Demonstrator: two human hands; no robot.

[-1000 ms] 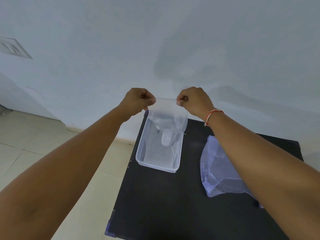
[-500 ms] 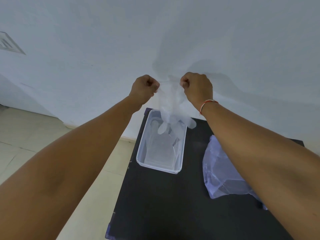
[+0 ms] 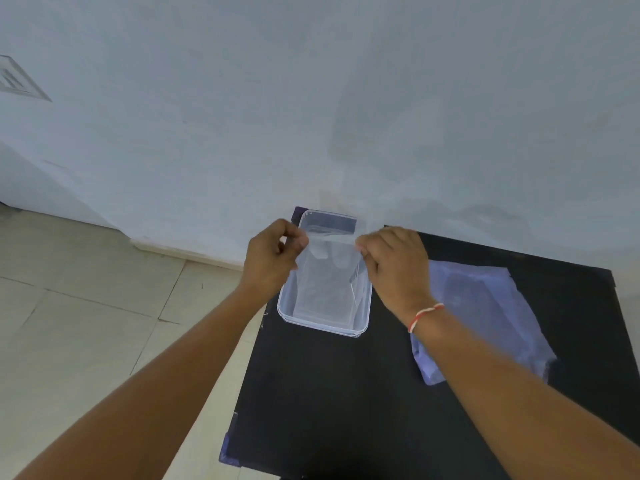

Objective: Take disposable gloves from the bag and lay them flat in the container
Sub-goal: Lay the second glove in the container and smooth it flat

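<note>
A thin clear disposable glove (image 3: 327,268) is stretched between my two hands, right above the clear plastic container (image 3: 323,329). My left hand (image 3: 273,258) pinches the glove's left cuff corner and my right hand (image 3: 394,265) pinches the right one. The glove's fingers hang down into the container. The container stands at the far left of the black table (image 3: 346,410). The bluish plastic bag (image 3: 485,306) lies flat to the right, partly under my right forearm.
A pale wall (image 3: 311,98) rises just behind the table. Tiled floor (image 3: 86,323) lies to the left, past the table's left edge. A vent grille (image 3: 14,79) sits in the wall at far left.
Both hands have come down from in front of the wall to just over the container. The glove, bunched half a second ago, is now spread wide between them.
</note>
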